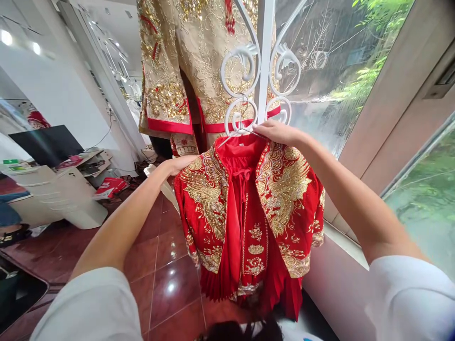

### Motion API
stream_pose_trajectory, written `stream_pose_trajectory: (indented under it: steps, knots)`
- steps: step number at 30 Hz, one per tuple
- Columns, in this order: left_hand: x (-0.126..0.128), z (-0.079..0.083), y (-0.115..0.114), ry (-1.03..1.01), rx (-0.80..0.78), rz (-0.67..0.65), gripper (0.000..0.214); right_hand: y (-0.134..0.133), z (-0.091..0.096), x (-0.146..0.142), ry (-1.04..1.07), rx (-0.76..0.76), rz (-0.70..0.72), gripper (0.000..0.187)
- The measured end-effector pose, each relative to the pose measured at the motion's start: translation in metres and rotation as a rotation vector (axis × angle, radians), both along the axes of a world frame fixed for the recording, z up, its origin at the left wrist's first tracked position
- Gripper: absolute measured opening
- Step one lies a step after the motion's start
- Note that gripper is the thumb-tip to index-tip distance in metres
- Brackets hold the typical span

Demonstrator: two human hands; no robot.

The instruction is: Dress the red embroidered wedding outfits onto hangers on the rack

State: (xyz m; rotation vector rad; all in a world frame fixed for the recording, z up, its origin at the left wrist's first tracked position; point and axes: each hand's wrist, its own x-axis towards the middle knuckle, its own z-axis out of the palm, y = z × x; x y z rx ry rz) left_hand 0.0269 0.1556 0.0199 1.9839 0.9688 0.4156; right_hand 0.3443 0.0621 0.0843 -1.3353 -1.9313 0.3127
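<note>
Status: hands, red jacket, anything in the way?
Left hand at one shoulder of red jacket, grip unclear; right hand at hanger. Jacket on hanger, front open. White scrollwork rack directly behind; can't tell if hooked on.

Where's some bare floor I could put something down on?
There's bare floor between the left arm and the red jacket. It's crowded at the desk with the screen, with a red package beside it. Higher up, the right hand, jacket and white post seem to leave little space for another hand.

Gold-embroidered red jacket [282, 192] hangs open, probably over pleated skirt [255, 237].
</note>
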Motion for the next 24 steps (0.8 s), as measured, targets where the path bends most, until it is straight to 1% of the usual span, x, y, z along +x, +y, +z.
stream_pose_trajectory:
  steps: [1,3,4,5,6,7,8,9,11,12,13,14,15,16,17,18,19,20,21,22,23,24]
  knots:
    - [0.001,-0.003,-0.001,-0.012,0.114,0.040,0.059,-0.010,-0.004,0.007,0.002,0.054,0.002,0.039]
    - [0.003,-0.007,-0.009,-0.037,0.443,0.126,0.067,-0.030,-0.016,0.026,-0.023,0.116,-0.017,0.048]
    - [0.005,-0.009,-0.014,-0.046,0.607,0.161,0.068,-0.039,-0.023,0.035,-0.056,0.121,-0.031,0.051]
    - [0.006,-0.010,-0.020,-0.049,0.740,0.190,0.067,-0.045,-0.031,0.042,-0.107,0.109,-0.051,0.052]
    - [0.008,-0.009,-0.025,-0.042,0.824,0.211,0.064,-0.048,-0.039,0.046,-0.164,0.102,-0.096,0.051]
    - [0.010,-0.007,-0.028,-0.021,0.851,0.220,0.060,-0.050,-0.046,0.047,-0.223,0.106,-0.168,0.047]
    - [0.011,-0.003,-0.030,0.022,0.831,0.221,0.057,-0.049,-0.052,0.045,-0.279,0.125,-0.262,0.043]
    - [0.013,0.002,-0.031,0.076,0.781,0.220,0.054,-0.048,-0.058,0.038,-0.322,0.165,-0.367,0.040]
    - [0.018,0.010,-0.032,0.168,0.666,0.187,0.053,-0.045,-0.071,0.018,-0.345,0.294,-0.562,0.039]
    - [0.021,0.011,-0.035,0.182,0.647,0.193,0.052,-0.046,-0.080,0.006,-0.332,0.364,-0.631,0.042]
    - [0.025,0.008,-0.040,0.162,0.669,0.241,0.051,-0.048,-0.090,-0.007,-0.308,0.430,-0.684,0.046]
    - [0.031,-0.001,-0.048,0.113,0.724,0.332,0.048,-0.052,-0.103,-0.020,-0.278,0.488,-0.729,0.051]
    - [0.036,-0.015,-0.059,0.048,0.801,0.451,0.047,-0.057,-0.119,-0.033,-0.252,0.527,-0.768,0.057]
    - [0.043,-0.034,-0.073,-0.033,0.884,0.602,0.048,-0.064,-0.137,-0.046,-0.240,0.541,-0.796,0.065]
    - [0.049,-0.057,-0.088,-0.073,0.931,0.709,0.054,-0.070,-0.158,-0.057,-0.237,0.533,-0.812,0.074]
    - [0.054,-0.083,-0.102,-0.069,0.961,0.781,0.066,-0.076,-0.181,-0.067,-0.244,0.516,-0.813,0.081]
    - [0.058,-0.111,-0.114,-0.032,0.970,0.816,0.074,-0.082,-0.203,-0.074,-0.271,0.482,-0.807,0.082]
    - [0.060,-0.137,-0.124,0.019,0.948,0.825,0.074,-0.086,-0.224,-0.078,-0.279,0.440,-0.817,0.075]
    - [0.059,-0.161,-0.131,0.061,0.912,0.830,0.066,-0.089,-0.242,-0.079,-0.246,0.410,-0.847,0.066]
    - [0.057,-0.181,-0.136,0.086,0.877,0.844,0.054,-0.092,-0.256,-0.076,-0.197,0.392,-0.878,0.057]
    - [0.052,-0.195,-0.139,0.116,0.842,0.824,0.039,-0.095,-0.266,-0.072,-0.140,0.372,-0.898,0.045]
    - [0.048,-0.204,-0.142,0.147,0.812,0.789,0.026,-0.098,-0.271,-0.066,-0.085,0.339,-0.896,0.035]
